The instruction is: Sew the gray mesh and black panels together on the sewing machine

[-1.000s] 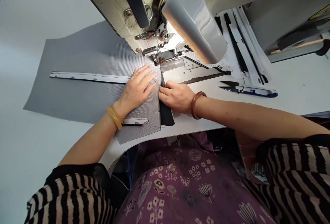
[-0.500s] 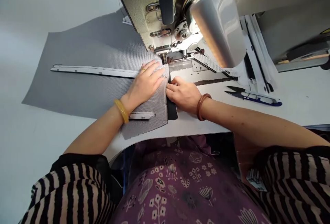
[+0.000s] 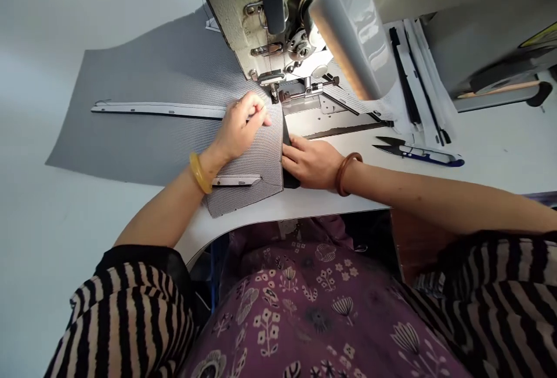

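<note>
A grey woven fabric panel (image 3: 143, 76) lies flat on the table, its right end by the sewing machine's presser foot (image 3: 274, 93). My left hand (image 3: 246, 123) is over this panel, just in front of the needle area, with its fingers curled in. Whatever may be between those fingers is hidden. At the panel's right edge, my right hand (image 3: 314, 162) grips a black fabric piece (image 3: 290, 180) that shows from under the grey edge. A long white strip with a black border (image 3: 161, 109) lies on the panel, and a shorter white strip (image 3: 237, 181) is near its front.
The sewing machine head (image 3: 226, 13) stands over the work, with a lamp (image 3: 357, 30) in front of it. Blue-handled thread snips (image 3: 424, 153) lie to the right. Behind them are several white and black strips (image 3: 420, 82). The table's front edge (image 3: 313, 214) is close to my body.
My left hand has gone from flat, outstretched fingers to curled ones. My right hand's fingers have straightened along the fabric edge. The view has shifted slightly.
</note>
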Motion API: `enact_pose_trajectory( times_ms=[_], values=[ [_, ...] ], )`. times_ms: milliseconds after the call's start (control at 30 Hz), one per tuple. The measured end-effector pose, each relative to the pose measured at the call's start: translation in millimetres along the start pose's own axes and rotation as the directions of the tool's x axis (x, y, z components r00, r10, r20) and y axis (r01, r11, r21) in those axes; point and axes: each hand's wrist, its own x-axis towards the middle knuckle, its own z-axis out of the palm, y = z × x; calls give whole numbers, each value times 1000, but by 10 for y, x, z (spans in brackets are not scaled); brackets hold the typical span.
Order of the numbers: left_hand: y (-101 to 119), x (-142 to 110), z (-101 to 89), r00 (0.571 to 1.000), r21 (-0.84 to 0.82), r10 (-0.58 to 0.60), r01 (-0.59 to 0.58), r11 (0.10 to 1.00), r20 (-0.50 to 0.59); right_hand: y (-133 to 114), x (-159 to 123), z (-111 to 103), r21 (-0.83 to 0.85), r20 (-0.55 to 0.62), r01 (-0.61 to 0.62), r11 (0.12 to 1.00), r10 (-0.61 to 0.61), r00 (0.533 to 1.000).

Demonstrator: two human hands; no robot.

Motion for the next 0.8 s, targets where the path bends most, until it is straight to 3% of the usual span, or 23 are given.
enact_pose_trajectory(
  times_ms=[167,233,400,533,667,800],
  values=[
    [76,-345,-152,964,233,138,-191,953,226,-100,-141,53,-34,-96,83,996,-86,992],
    [94,-437,-135,967,264,134,-191,945,217,-115,-152,62,-35,-107,107,994,-110,988],
    [143,-490,-26,990,254,53,-86,963,134,-163,-74,47,-10,-135,40,999,-41,990],
    [195,-494,-5,994,258,24,-50,965,102,-208,12,-50,29,-48,34,999,-33,998],
    [182,-497,-44,990,305,39,-78,949,132,-210,23,-165,83,82,26,996,-33,996],
    [166,-496,-77,979,342,50,-117,932,199,-176,-20,-190,151,107,2,989,-18,994]
  ],
)
